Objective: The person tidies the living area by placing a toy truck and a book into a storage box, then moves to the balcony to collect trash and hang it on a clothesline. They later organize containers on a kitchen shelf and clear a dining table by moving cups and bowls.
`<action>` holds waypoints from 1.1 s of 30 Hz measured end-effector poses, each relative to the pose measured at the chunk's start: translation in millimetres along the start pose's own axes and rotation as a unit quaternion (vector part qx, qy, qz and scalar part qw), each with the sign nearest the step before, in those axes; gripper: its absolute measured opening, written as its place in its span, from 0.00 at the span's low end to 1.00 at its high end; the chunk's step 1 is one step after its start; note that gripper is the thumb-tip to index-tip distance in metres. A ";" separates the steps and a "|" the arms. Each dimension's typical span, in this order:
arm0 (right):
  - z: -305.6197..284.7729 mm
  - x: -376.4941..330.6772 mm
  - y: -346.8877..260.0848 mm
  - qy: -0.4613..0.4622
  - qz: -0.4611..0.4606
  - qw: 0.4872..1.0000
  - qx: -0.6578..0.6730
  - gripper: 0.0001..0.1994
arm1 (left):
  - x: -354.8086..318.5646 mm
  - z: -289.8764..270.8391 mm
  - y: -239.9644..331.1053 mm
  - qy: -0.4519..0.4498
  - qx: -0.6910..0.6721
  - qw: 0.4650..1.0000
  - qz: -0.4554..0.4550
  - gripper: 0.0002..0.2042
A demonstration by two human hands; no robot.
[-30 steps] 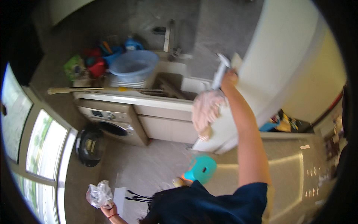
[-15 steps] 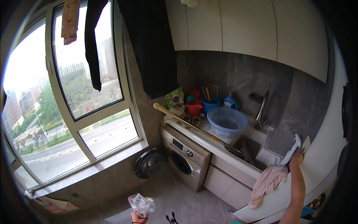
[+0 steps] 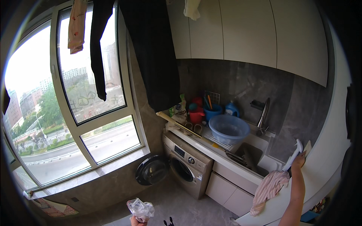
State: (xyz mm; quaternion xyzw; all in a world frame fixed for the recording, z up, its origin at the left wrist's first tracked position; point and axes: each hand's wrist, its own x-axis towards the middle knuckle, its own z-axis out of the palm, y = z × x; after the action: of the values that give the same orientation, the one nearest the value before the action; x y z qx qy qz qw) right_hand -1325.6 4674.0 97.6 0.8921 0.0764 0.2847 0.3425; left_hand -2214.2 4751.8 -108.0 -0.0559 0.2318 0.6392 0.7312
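Note:
At the lower edge, my left hand (image 3: 138,221) is closed around a crumpled clear plastic bag (image 3: 140,208). My right arm reaches up along the right side. My right hand (image 3: 299,161) is at a pale flat plate (image 3: 307,147) on the wall, its fingers small and partly hidden. Right beside that hand is a long white curved object (image 3: 293,155) whose kind I cannot make out. Below it a pink-and-white striped cloth (image 3: 268,190) hangs over the edge of a white panel (image 3: 281,205).
A washing machine (image 3: 188,165) stands with its round door (image 3: 152,170) swung out. On the counter are a blue basin (image 3: 229,130), a red pitcher (image 3: 196,114) and a pole (image 3: 184,128) by the sink (image 3: 252,150). Dark trousers (image 3: 151,56) hang beside the window (image 3: 94,83).
The view has tilted slightly, so the room sits a little lower in the picture. My left hand still holds the bag, and my right hand stays at the plate.

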 end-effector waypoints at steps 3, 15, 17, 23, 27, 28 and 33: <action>-9.0 -1.2 -0.5 -0.043 0.006 0.996 0.082 0.32 | -2.6 -1.0 0.5 0.001 0.000 1.000 0.003 0.16; 17.8 4.5 -14.1 0.040 0.014 0.997 0.057 0.31 | -5.0 19.2 -9.5 0.019 -0.008 1.000 0.003 0.15; -11.9 -5.1 -0.4 -0.030 0.014 0.992 0.121 0.31 | -5.6 18.5 -10.4 0.022 -0.002 1.000 0.007 0.15; -21.2 -12.2 27.7 -0.056 0.019 0.980 0.188 0.30 | -12.9 41.9 -19.1 0.031 -0.022 0.999 -0.013 0.15; -34.2 -16.0 13.8 -0.037 0.030 0.976 0.211 0.30 | -30.0 56.9 -20.1 0.050 -0.036 0.998 -0.016 0.16; -26.0 -13.6 11.4 -0.020 0.047 0.973 0.226 0.30 | -32.1 58.4 -21.4 0.055 -0.040 0.998 -0.013 0.16; 33.4 12.5 -7.5 0.089 0.056 0.983 0.151 0.30 | -36.0 60.2 -24.9 0.080 -0.020 0.997 0.008 0.14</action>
State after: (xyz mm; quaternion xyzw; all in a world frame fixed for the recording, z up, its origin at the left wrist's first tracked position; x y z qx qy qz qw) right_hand -1296.2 4664.8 78.2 0.9076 0.0983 0.3668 0.1790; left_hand -2176.9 4737.5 -45.2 -0.1194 0.2769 0.6432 0.7038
